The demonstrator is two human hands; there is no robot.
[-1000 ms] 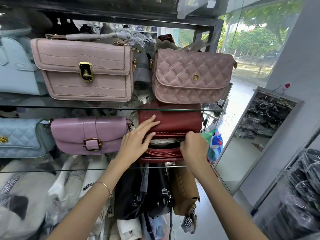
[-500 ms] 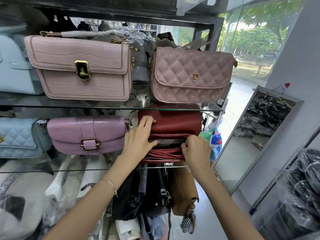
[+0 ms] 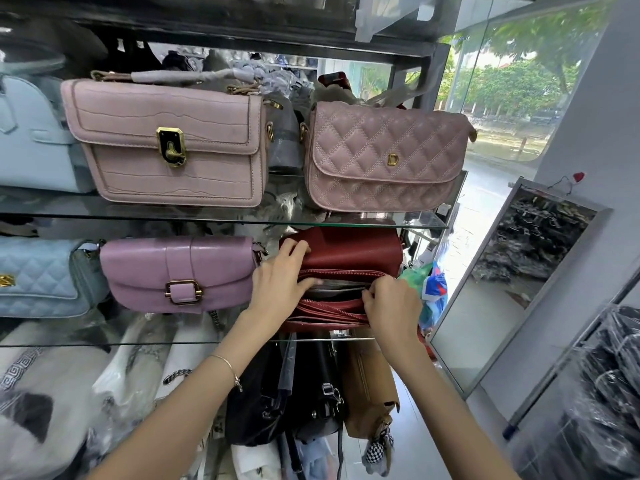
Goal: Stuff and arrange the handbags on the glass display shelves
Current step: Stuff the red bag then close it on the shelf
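Red bag at glass shelf edge, left hand gripping its top, right hand seemingly pinching zip

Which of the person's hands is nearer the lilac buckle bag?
Left. The left hand grips the red bag right beside the lilac buckle bag; the right hand pinches the red bag's zipper edge farther right.
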